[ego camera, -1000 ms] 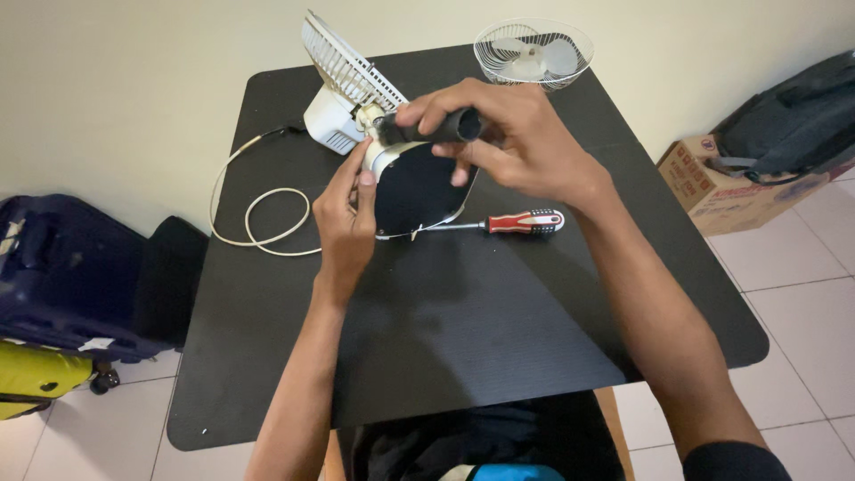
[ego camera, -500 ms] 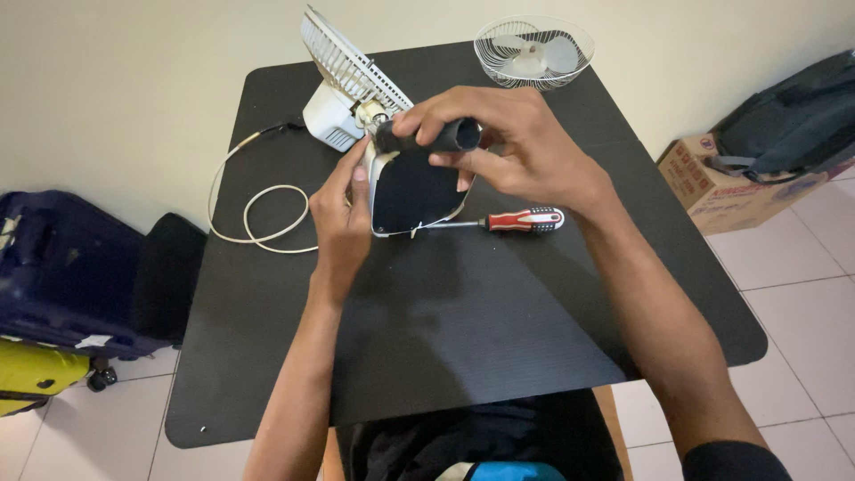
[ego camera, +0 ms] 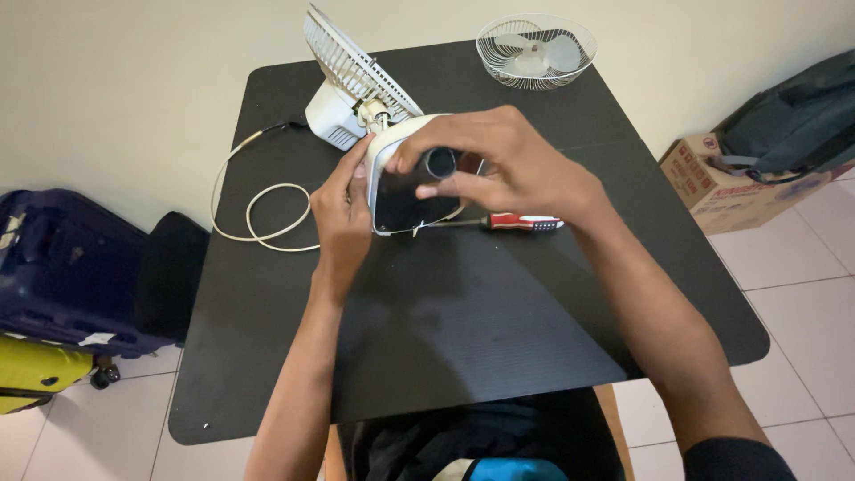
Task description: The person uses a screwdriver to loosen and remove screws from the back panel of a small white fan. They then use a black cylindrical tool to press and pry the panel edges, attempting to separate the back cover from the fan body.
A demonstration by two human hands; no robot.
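A small white desk fan lies partly dismantled on the black table (ego camera: 499,312). Its rear grille (ego camera: 352,58) and motor housing (ego camera: 334,120) tilt up at the back. My left hand (ego camera: 338,214) grips the left edge of the fan's base (ego camera: 401,191), whose dark underside faces me. My right hand (ego camera: 508,169) reaches over the base and pinches a dark cylindrical part (ego camera: 441,163) against it. A red-handled screwdriver (ego camera: 512,223) lies on the table just under my right hand.
The front grille with the blades (ego camera: 534,52) rests at the table's far edge. A white power cord (ego camera: 258,209) loops on the left. A dark blue suitcase (ego camera: 62,267) stands left of the table; a cardboard box (ego camera: 726,183) and a dark backpack (ego camera: 793,120) sit on the right.
The base has turned slightly in my hands, and my right fingers have shifted on the dark cylindrical part. The screwdriver has stayed put.
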